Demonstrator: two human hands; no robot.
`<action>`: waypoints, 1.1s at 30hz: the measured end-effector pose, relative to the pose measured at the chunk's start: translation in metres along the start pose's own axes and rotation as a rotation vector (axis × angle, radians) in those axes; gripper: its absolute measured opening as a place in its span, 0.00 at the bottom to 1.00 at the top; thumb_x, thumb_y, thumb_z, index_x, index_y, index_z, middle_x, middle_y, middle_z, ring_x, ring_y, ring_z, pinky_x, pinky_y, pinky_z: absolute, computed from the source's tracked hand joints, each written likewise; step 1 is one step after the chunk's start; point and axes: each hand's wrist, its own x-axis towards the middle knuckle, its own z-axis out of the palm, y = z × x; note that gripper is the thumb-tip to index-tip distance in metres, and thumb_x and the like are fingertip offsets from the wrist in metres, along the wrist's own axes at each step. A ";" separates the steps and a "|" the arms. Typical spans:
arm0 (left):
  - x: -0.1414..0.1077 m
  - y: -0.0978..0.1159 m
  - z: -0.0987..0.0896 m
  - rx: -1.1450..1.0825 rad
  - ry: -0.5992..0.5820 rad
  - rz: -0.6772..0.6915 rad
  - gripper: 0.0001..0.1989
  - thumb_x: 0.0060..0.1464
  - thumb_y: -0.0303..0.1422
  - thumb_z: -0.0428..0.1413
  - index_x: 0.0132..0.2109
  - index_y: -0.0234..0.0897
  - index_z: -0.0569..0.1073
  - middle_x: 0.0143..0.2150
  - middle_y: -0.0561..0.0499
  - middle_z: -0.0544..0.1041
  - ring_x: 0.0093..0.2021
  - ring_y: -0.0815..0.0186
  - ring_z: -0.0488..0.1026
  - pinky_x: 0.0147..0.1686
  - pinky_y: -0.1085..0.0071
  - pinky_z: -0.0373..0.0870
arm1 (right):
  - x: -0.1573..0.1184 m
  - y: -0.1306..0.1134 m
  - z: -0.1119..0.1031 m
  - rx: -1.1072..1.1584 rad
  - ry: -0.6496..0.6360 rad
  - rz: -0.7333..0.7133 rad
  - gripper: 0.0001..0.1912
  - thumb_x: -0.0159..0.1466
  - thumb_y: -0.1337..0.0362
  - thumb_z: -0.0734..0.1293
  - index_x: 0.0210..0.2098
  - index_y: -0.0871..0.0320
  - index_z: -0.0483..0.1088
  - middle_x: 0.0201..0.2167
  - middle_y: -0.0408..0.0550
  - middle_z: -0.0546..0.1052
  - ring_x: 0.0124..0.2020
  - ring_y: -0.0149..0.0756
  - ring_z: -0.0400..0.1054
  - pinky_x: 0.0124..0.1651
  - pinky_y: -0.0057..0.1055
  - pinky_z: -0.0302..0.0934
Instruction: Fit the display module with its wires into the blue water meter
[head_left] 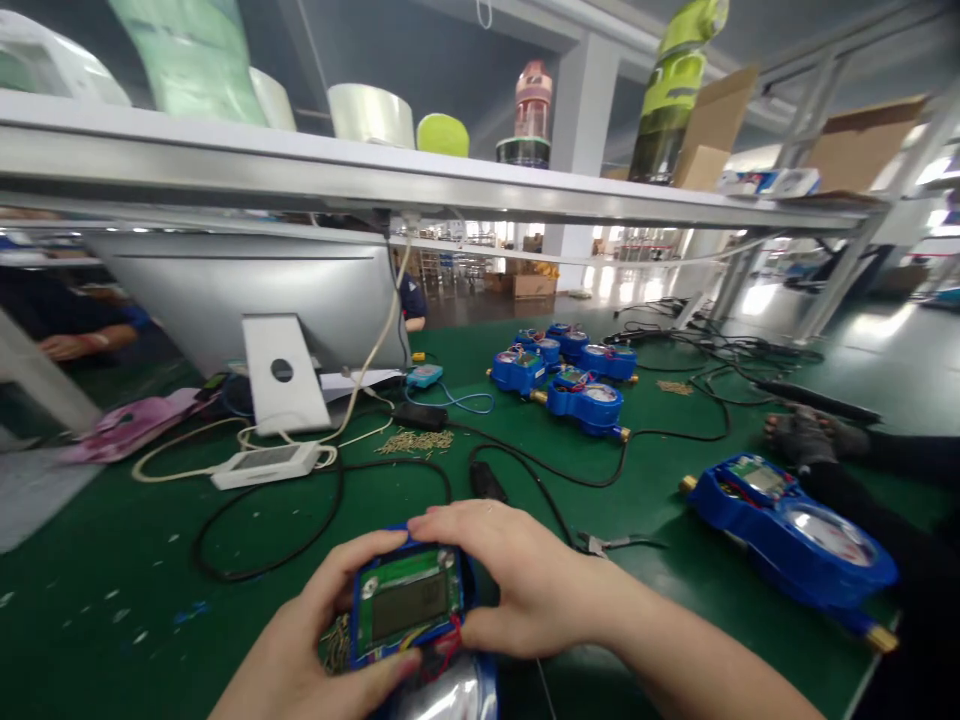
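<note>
A blue water meter (411, 605) sits low over the green desk (112, 600), gripped between the left hand (315, 640) and right hand (517, 585), fingers curled around its display housing. Its lower body is cut off. One more meter (795, 535) lies right; about five cluster (570, 370) farther back.

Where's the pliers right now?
Head view: pliers lie on the green table, just right of the right hand, near the black cable.
</note>
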 end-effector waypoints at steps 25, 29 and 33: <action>0.019 0.012 -0.029 -0.252 -0.423 0.004 0.13 0.48 0.22 0.57 0.35 0.38 0.59 0.28 0.59 0.66 0.27 0.74 0.59 0.27 0.76 0.56 | -0.015 0.015 0.014 -0.239 0.034 -0.074 0.32 0.60 0.72 0.64 0.61 0.55 0.53 0.60 0.52 0.64 0.64 0.43 0.54 0.64 0.42 0.57; 0.019 0.009 -0.028 -0.288 -0.423 -0.013 0.15 0.45 0.20 0.58 0.38 0.37 0.62 0.30 0.57 0.70 0.28 0.73 0.64 0.28 0.76 0.60 | -0.012 0.015 0.017 -0.202 0.102 -0.142 0.32 0.58 0.75 0.65 0.59 0.52 0.56 0.56 0.52 0.69 0.62 0.43 0.58 0.62 0.43 0.60; 0.019 0.011 -0.027 -0.329 -0.374 -0.005 0.13 0.48 0.22 0.57 0.41 0.38 0.65 0.33 0.55 0.73 0.32 0.70 0.71 0.32 0.74 0.66 | -0.014 0.022 0.021 -0.173 0.166 -0.144 0.30 0.60 0.71 0.65 0.59 0.46 0.57 0.54 0.51 0.72 0.60 0.46 0.61 0.60 0.49 0.62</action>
